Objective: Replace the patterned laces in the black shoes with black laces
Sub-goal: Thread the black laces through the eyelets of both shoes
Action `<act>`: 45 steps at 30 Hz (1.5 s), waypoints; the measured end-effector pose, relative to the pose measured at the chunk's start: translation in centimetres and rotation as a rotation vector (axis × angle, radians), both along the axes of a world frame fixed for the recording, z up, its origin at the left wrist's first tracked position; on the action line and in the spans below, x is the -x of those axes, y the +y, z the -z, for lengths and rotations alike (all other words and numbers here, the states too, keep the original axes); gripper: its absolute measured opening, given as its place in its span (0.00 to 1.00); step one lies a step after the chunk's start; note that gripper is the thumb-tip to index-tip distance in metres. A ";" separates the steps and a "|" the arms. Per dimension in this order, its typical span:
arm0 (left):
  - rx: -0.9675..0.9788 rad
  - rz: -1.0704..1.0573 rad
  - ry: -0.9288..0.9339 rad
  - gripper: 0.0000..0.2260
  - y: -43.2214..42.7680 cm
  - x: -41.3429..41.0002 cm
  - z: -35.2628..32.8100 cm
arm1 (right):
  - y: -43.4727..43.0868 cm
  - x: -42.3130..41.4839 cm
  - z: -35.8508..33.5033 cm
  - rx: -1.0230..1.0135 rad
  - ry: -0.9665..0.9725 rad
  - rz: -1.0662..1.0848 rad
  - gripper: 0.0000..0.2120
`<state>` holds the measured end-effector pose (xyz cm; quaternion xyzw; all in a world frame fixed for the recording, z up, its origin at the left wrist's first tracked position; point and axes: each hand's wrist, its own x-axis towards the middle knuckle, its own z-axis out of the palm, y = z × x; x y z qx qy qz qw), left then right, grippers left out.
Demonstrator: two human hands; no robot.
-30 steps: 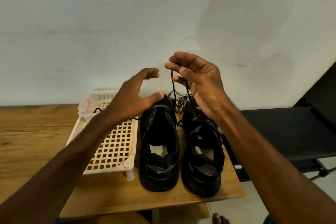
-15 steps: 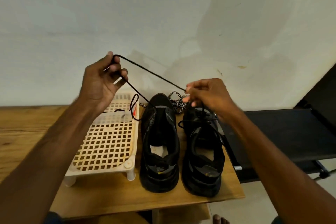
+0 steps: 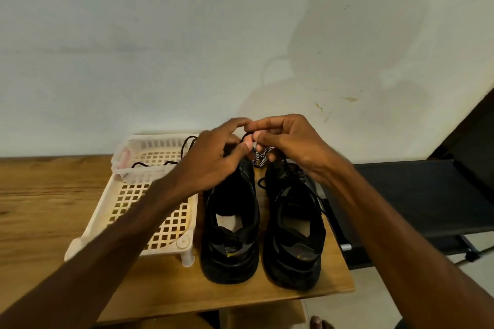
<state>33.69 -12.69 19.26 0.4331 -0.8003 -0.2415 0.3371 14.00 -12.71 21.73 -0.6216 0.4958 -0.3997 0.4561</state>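
Observation:
Two black shoes stand side by side on the wooden table [image 3: 53, 203], heels toward me: the left shoe [image 3: 231, 235] and the right shoe [image 3: 294, 235]. My left hand [image 3: 213, 160] and my right hand [image 3: 288, 141] meet above the toes and together pinch a thin black lace [image 3: 247, 136] that runs down to the right shoe. A black-and-white patterned lace [image 3: 260, 157] lies bunched just beyond the toes, partly hidden by my fingers.
A cream plastic lattice rack [image 3: 149, 211] stands left of the shoes, with another black lace [image 3: 149, 164] trailing over its back edge. A black bench-like surface [image 3: 417, 200] sits to the right, lower than the table. The wall is close behind.
My left hand came down and right from its raised spot over the rack to meet my right hand. The stretched black lace between them has gathered into a short loop.

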 end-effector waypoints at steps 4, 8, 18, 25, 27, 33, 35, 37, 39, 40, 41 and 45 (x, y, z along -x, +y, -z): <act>0.073 -0.110 0.052 0.10 -1.0 -1.2 0.1 | 0.0 0.6 0.7 0.095 0.134 0.110 0.06; 0.106 -0.425 0.113 0.11 -2.9 -4.5 0.3 | -0.2 1.5 0.9 -0.014 0.128 0.121 0.09; -0.001 -0.525 -0.053 0.08 -3.4 -5.6 2.3 | -0.2 1.7 1.4 -0.148 0.135 0.002 0.08; 0.231 -0.297 -0.107 0.13 -1.3 -1.8 2.3 | -0.1 -0.1 1.6 -0.048 0.333 0.152 0.10; 0.251 -0.193 -0.104 0.13 -0.9 -0.9 2.1 | -0.3 -0.5 1.5 -0.001 0.306 0.172 0.11; 0.228 -0.214 0.070 0.07 -1.0 -1.7 1.5 | -0.5 -1.8 1.0 -0.099 -0.042 0.095 0.07; 0.234 -0.224 0.066 0.06 -1.2 -2.2 1.1 | -0.5 -1.9 0.8 -0.137 -0.103 0.048 0.08; 0.241 -0.241 0.031 0.05 -1.4 -2.7 0.9 | -0.6 -2.1 0.9 -0.169 -0.125 0.035 0.09; 0.231 -0.295 -0.054 0.05 -1.5 -2.9 1.0 | -0.6 -2.3 1.4 -0.111 0.079 0.067 0.11; 0.203 -0.326 -0.091 0.05 -1.5 -2.9 1.2 | -0.6 -2.4 1.8 -0.039 0.299 0.077 0.14; 0.164 -0.355 -0.116 0.04 -1.5 -2.9 1.4 | -0.6 -2.5 2.2 0.008 0.508 0.062 0.17; 0.056 -0.378 -0.123 0.02 -1.4 -2.2 2.1 | -0.3 -3.5 3.8 -0.049 0.802 -0.028 0.21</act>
